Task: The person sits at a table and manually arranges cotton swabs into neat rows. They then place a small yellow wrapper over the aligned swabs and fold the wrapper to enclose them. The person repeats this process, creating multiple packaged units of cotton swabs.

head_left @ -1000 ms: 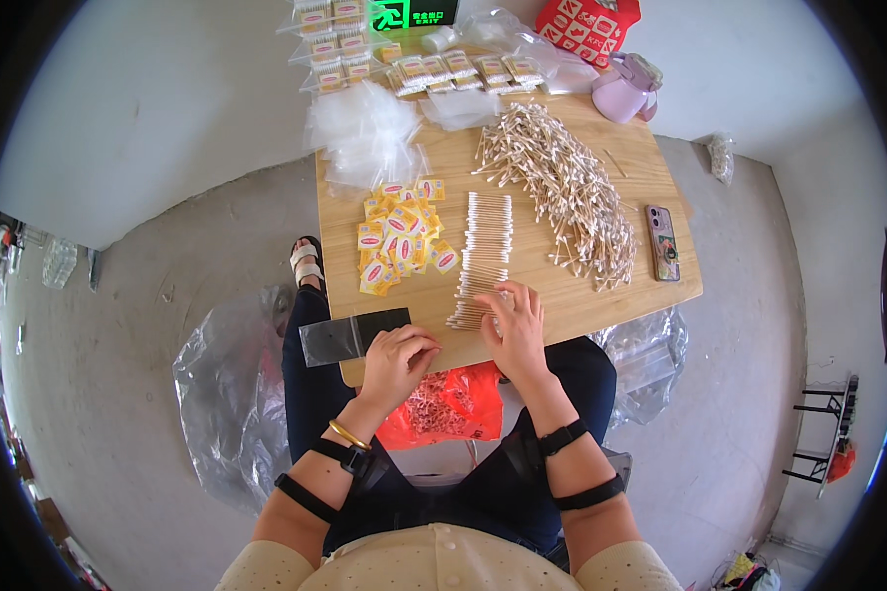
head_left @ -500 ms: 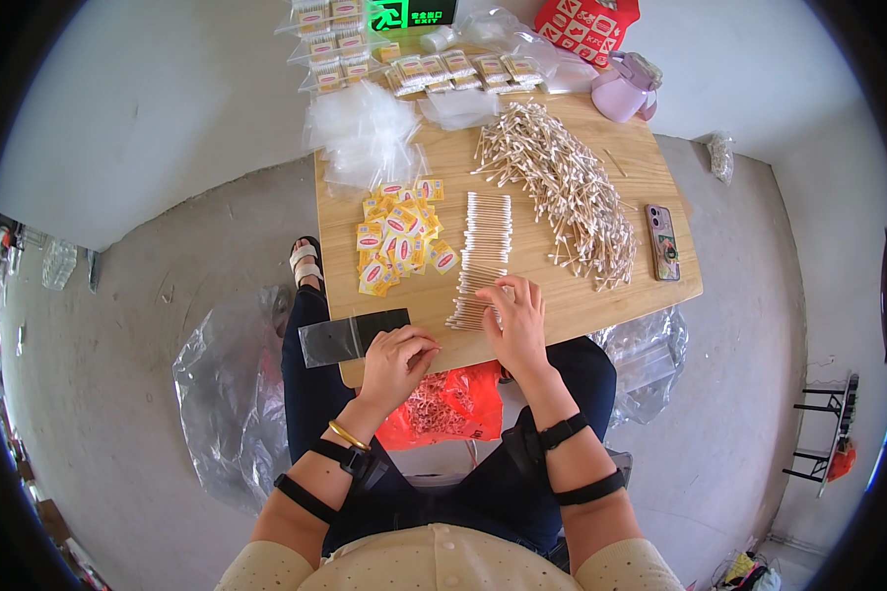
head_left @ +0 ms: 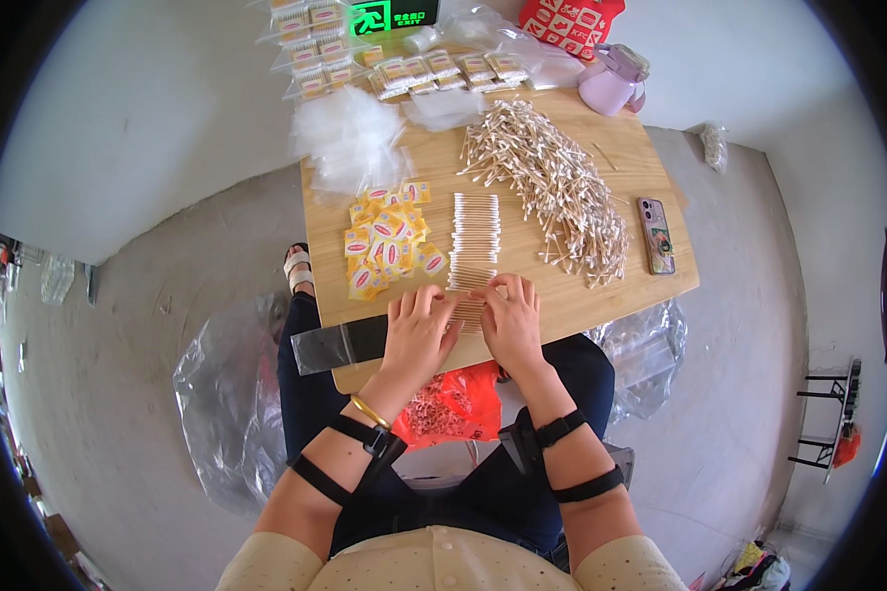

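Note:
A neat row of cotton swabs (head_left: 476, 231) lies side by side on the wooden table, running toward me. At its near end, my left hand (head_left: 420, 333) presses bent fingers against the swabs' left tips. My right hand (head_left: 511, 323) closes on the same swabs from the other side, thumb and forefinger together. The hands partly cover this end of the row. A dark flat plate with a clear bag (head_left: 337, 345) sits beside my left hand, partly hidden by it. Yellow and white paper cards (head_left: 386, 241) are heaped left of the row.
A large loose pile of cotton swabs (head_left: 552, 187) spreads to the right, near a phone (head_left: 656, 236). Clear bags (head_left: 345, 138), packed swabs (head_left: 439, 71), a lilac jug (head_left: 613, 81) and a red bag (head_left: 570, 25) stand farther back. A red plastic bag (head_left: 448, 409) hangs below the table edge.
My left hand has moved right and forward from the dark plate to the swabs. My right hand stays near them, its fingers now closer in. The view has shifted slightly.

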The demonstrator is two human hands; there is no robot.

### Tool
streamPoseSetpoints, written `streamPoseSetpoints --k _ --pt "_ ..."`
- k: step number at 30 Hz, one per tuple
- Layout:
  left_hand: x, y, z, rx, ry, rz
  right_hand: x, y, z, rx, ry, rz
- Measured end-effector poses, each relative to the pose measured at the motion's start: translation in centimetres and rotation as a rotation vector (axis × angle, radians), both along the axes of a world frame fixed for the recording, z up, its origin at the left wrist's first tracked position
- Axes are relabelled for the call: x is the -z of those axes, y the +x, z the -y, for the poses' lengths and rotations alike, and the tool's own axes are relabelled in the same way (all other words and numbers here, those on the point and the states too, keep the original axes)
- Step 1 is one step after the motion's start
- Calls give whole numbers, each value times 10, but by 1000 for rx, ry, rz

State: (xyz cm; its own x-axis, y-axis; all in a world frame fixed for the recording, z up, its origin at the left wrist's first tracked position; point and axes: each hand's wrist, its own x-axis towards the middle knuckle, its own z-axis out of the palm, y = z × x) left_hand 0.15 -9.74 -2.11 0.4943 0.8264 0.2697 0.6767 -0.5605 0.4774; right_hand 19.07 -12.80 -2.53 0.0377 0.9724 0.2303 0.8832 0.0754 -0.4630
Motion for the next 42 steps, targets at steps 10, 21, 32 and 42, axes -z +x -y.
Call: streamPoseSetpoints --k 10,21,32,42 --pt "-1 -5 4 15 -77 -13 -1 26 24 -25 -78 -112" --pt "26 -13 30 42 -38 -408 17 -12 57 -49 -169 118" --pt "31 -7 29 35 -85 -353 21 -36 55 -35 -232 165" --pt "19 -3 26 114 -63 -274 21 -36 55 -20 -220 114"
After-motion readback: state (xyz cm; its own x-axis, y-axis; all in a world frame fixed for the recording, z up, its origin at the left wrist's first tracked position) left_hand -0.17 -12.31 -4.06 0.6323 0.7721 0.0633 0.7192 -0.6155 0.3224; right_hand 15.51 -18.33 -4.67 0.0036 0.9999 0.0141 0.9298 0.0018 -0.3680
